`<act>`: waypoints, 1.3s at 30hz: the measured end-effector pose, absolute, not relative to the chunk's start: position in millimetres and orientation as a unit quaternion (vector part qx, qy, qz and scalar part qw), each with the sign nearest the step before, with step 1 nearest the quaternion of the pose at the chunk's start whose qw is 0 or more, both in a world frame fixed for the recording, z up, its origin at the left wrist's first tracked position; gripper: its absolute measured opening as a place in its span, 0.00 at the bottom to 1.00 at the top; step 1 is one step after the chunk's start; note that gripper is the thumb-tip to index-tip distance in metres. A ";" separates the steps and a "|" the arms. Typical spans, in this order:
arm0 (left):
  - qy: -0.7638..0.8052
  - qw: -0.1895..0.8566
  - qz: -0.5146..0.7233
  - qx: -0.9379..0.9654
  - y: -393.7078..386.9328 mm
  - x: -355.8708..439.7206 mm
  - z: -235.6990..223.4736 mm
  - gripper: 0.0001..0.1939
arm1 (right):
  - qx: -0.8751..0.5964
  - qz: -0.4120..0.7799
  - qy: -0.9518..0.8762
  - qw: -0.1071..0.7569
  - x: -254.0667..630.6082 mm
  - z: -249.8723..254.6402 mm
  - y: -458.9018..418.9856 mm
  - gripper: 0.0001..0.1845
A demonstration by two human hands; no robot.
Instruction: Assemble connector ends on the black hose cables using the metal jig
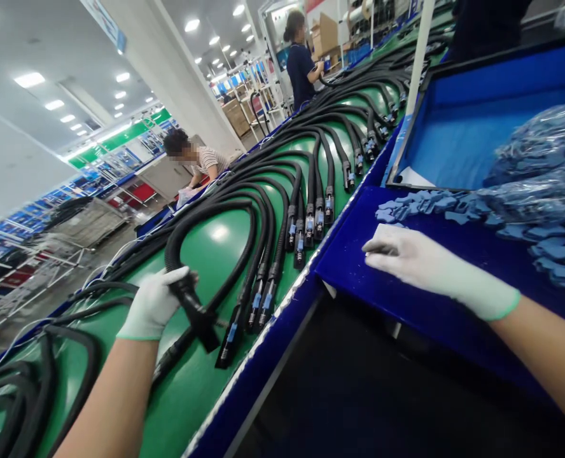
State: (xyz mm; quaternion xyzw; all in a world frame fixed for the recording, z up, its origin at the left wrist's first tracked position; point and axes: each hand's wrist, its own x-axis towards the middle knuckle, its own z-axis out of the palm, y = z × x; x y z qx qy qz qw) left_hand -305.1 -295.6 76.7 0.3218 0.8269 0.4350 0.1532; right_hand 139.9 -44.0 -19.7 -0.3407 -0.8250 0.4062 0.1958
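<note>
1. fingers of the left hand (156,302) close round a black corrugated hose (174,251) above the green worktop (210,245), near its end fitting (203,324); gripping there should steady it.
2. right hand (406,254), fingers curled, contents unclear, is over the blue bench (344,254), near flat blue pieces (420,203).

I get bright white light from the ceiling lamps (29,80), a glare spot on the green belt (219,234) and shine on the bag (552,137); below the bench (344,264) it's nearly black (the far racks (20,238) look soft to me).
</note>
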 end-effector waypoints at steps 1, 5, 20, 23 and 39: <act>0.794 0.186 0.479 0.325 -284.1 -283.2 78.0 0.20 | -0.314 0.440 -0.821 0.184 131.1 -17.2 -61.5 0.30; 0.561 0.358 0.684 0.300 -234.7 -177.5 61.5 0.12 | -0.197 0.613 -0.747 0.164 96.7 -20.0 -129.7 0.55; 0.482 0.118 0.244 0.833 -191.4 -43.4 -8.0 0.17 | -0.319 0.541 -0.772 0.092 230.1 -8.4 -128.8 0.21; 0.610 0.250 0.270 0.702 -180.6 -31.4 -11.5 0.14 | -0.513 0.270 -0.808 0.103 253.1 -24.5 -115.7 0.26; 0.638 0.460 0.376 0.490 -128.8 -6.7 34.1 0.22 | -0.260 0.399 -0.826 0.303 220.5 -3.2 -118.0 0.16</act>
